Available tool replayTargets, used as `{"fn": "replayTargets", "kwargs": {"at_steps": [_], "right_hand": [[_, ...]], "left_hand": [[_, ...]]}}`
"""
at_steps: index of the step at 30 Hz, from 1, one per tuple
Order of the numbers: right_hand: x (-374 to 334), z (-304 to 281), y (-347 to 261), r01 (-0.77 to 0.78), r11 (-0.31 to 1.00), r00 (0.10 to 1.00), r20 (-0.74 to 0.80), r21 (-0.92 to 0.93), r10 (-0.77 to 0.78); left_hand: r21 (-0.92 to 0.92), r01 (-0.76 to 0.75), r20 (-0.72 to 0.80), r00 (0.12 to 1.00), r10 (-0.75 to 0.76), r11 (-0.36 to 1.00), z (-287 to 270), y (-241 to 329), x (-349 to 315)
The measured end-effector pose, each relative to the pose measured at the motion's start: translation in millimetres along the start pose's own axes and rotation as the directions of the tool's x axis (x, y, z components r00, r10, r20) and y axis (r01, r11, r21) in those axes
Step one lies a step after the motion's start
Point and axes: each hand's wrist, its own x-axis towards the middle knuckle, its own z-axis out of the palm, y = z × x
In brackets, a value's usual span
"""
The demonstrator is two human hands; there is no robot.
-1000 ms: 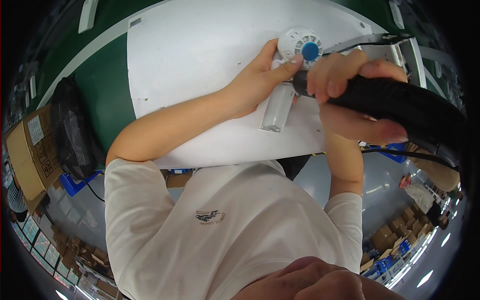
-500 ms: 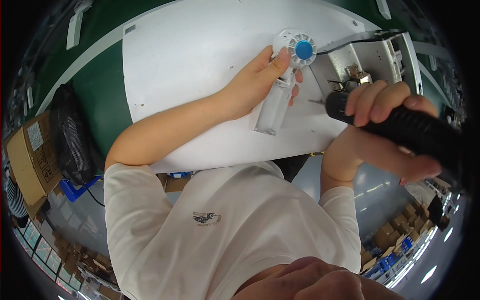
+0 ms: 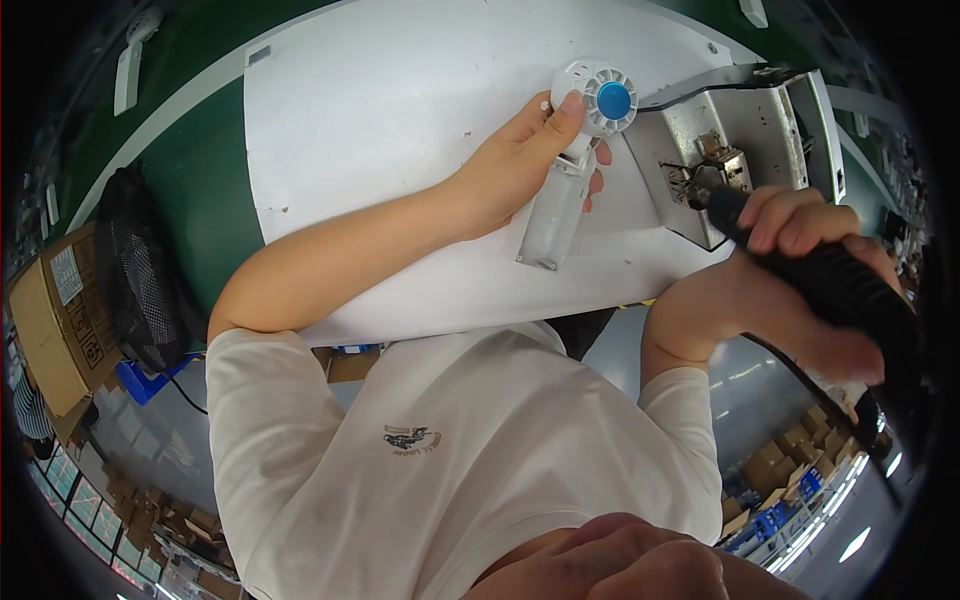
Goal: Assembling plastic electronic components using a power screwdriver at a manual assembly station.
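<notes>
My left hand is closed around a white handheld fan, its thumb on the round head. The fan has a blue disc at its centre and a long handle that hangs toward me, with what looks like an open hollow. My right hand grips a black electric screwdriver, its fingers wrapped round the body. The screwdriver's tip end is at the small mechanism of a metal screw feeder. Whether tip and mechanism touch is too blurred to tell.
A white sheet covers much of the green table. Another white fan lies at the far left. Left of the table are a black mesh bag and a cardboard box. Stacked cartons stand behind at lower right.
My right hand has moved the screwdriver right, from beside the fan's handle to the feeder's mechanism. My left hand and the fan have shifted only slightly.
</notes>
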Motion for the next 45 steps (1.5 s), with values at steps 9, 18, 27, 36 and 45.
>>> {"fn": "replayTargets", "kwargs": {"at_steps": [9, 18, 27, 36, 45], "right_hand": [[-13, 40, 25, -0.195, 0.917, 0.977, 0.151, 0.349, 0.150], [-20, 48, 56, -0.201, 0.835, 0.970, 0.224, 0.513, 0.096], [-13, 53, 38, -0.209, 0.882, 0.951, 0.296, 0.422, 0.084], [-1, -5, 3, 0.035, 0.974, 0.975, -0.208, -0.222, -0.082], [2, 6, 9, -0.086, 0.954, 0.996, 0.031, 0.287, 0.080]], "left_hand": [[-0.008, -0.011, 0.031, 0.999, 0.011, 1.000, 3, 5, -1], [-0.013, 0.027, 0.011, 1.000, -0.026, 1.000, -2, 7, -4], [0.151, -0.048, -0.119, 0.991, 0.066, 0.987, 9, 14, -13], [0.997, 0.068, -0.075, 0.806, 0.588, 0.034, -195, 229, 18], [0.864, 0.314, -0.042, 0.823, 0.566, -0.393, 75, 102, 271]]}}
